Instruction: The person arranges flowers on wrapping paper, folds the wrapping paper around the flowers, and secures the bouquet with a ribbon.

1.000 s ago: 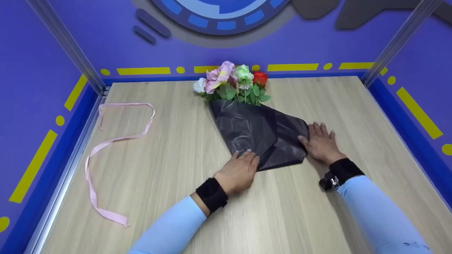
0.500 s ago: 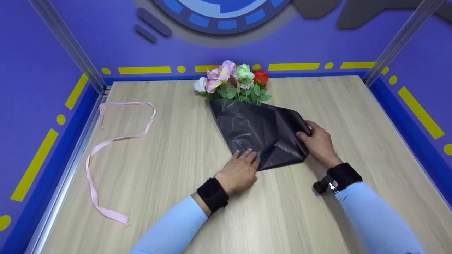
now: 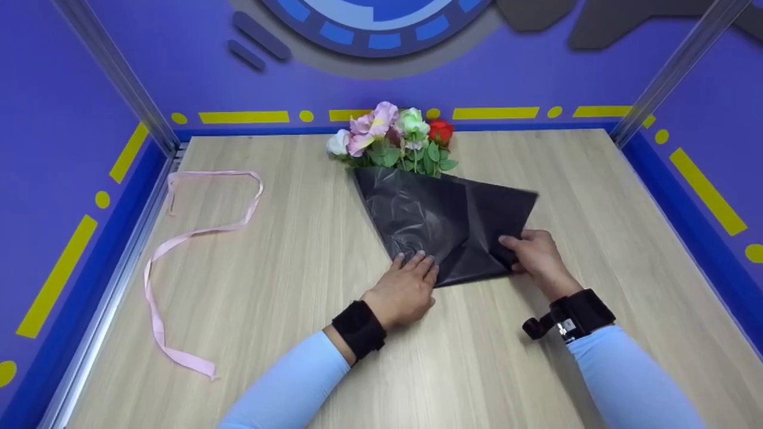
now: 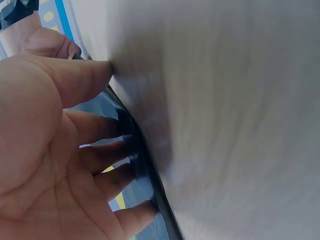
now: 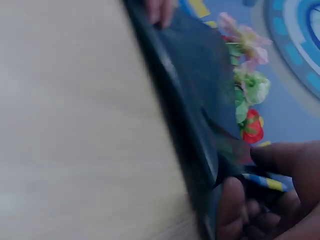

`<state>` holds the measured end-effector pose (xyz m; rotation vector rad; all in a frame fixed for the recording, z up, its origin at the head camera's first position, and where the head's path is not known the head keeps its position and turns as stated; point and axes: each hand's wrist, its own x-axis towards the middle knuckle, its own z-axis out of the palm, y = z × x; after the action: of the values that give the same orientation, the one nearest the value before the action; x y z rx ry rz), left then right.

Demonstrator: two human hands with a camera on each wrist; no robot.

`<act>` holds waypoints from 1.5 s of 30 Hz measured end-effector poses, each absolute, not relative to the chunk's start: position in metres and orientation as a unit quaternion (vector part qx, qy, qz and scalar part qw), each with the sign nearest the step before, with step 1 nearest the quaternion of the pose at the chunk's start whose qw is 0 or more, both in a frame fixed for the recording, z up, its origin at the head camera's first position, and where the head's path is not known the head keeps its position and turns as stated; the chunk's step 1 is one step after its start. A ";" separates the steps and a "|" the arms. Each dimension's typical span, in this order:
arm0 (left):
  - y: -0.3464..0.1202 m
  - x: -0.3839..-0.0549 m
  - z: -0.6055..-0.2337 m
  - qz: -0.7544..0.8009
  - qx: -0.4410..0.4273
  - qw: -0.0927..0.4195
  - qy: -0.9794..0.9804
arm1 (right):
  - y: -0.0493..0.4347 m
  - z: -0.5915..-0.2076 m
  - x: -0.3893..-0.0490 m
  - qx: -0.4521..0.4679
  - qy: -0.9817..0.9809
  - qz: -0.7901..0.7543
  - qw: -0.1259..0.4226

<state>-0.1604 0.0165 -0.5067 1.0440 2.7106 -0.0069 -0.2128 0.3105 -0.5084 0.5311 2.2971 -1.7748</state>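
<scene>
Down at the near edge, two light blue sleeves (image 3: 286, 381) come in over the wooden table (image 3: 286, 280), each running up to a black wristband (image 3: 359, 330), and here's the left hand (image 3: 400, 295), fingers laid out, clenching nothing, the tips pressing on the near edge of the black paper (image 3: 411, 208)! A little farther up, the right hand (image 3: 539, 262) has a pinch on that paper's right side, thumb on top and fingers tucked under, with a loose corner jutting out beyond it. Over on the left lies a pink ribbon (image 3: 191, 361), winding up the table, well apart from both hands. And there's the paper itself, mid-table, creased and folded around the bouquet, blooms poking out its far end: a white flower (image 3: 338, 143), pink petals (image 3: 381, 121), a pale green bloom (image 3: 412, 125) and a red rose (image 3: 440, 131), right before the purple wall (image 3: 179, 65)
</scene>
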 end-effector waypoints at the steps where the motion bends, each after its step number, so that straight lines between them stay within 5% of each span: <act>1: 0.017 -0.160 -0.507 -0.003 0.355 0.124 0.927 | 0.309 -0.508 -0.212 0.175 0.777 -0.599 0.083; 10: 0.023 -0.156 -0.505 0.000 0.331 0.168 0.929 | 0.289 -0.505 -0.212 0.160 0.577 -0.801 0.002; 18: 0.031 -0.153 -0.505 -0.009 0.312 0.179 0.933 | 0.259 -0.524 -0.195 -0.025 0.354 -0.931 0.089; 36: 0.036 -0.152 -0.506 -0.021 0.297 0.158 0.942 | 0.192 -0.533 -0.186 0.180 0.699 -0.690 -0.055; 45: 0.027 -0.155 -0.505 -0.034 0.334 0.122 0.934 | 0.171 -0.532 -0.181 0.040 0.733 -0.677 -0.053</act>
<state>-0.1547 0.0273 -0.5047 0.9732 2.7261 -0.0989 -0.1812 0.1713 -0.5317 0.1294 2.3824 -2.2032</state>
